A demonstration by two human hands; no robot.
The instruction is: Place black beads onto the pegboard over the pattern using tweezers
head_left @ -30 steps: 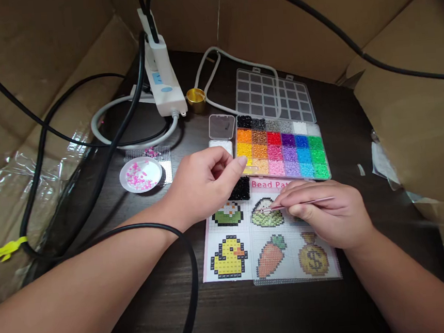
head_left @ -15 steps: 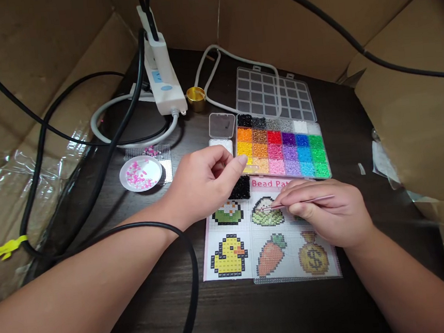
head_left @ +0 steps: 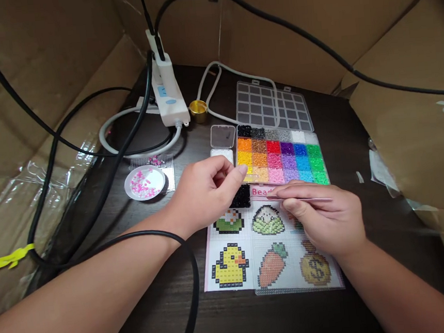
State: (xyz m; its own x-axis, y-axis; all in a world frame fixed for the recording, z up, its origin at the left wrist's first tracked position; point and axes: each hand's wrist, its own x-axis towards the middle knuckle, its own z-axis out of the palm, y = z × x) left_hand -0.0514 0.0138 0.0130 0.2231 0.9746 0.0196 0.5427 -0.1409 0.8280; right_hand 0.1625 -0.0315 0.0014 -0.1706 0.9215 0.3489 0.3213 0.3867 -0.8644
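Observation:
My right hand (head_left: 325, 217) holds slim pinkish tweezers (head_left: 313, 199) between thumb and fingers. Their tips point left, just above the rice-ball picture near the sheet's red heading. Under them lies a bead pattern sheet (head_left: 231, 269), its right part covered by a clear pegboard (head_left: 298, 289). My left hand (head_left: 214, 190) hovers by the small box of black beads (head_left: 241, 197), thumb against curled fingers; what they pinch, if anything, is hidden. Beside its thumb is the sorted bead case (head_left: 273, 147). A small box of white beads (head_left: 221, 154) shows partly behind the hand.
A white dish (head_left: 161, 184) of pink and white beads sits at left on another clear pegboard (head_left: 170, 173). Behind are a power strip (head_left: 171, 101), a gold cup (head_left: 198, 111) and the case's clear lid (head_left: 275, 107). A black cable (head_left: 195, 283) loops over my left forearm.
The tweezers' tips have lifted off the rice-ball picture toward the heading. My left hand keeps about the same place while the whole view has shifted slightly.

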